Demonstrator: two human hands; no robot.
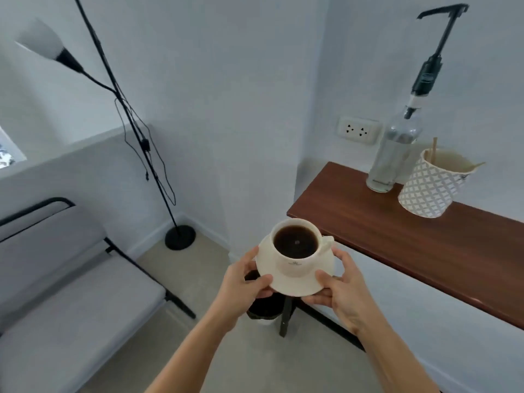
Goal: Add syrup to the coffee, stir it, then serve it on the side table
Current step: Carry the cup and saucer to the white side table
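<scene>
Beneath the saucer [295, 282], both hands' grip clasps it, fingers partly hidden; left hand [243, 282], right hand [340, 290].

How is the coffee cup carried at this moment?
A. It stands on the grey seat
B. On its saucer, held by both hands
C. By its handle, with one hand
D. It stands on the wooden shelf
B: the coffee cup sits on the saucer, whose edges are gripped by the left hand and the right hand.

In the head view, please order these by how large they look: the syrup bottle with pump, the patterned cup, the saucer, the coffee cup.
1. syrup bottle with pump
2. saucer and patterned cup: alike, and the saucer is nearer
3. coffee cup
</scene>
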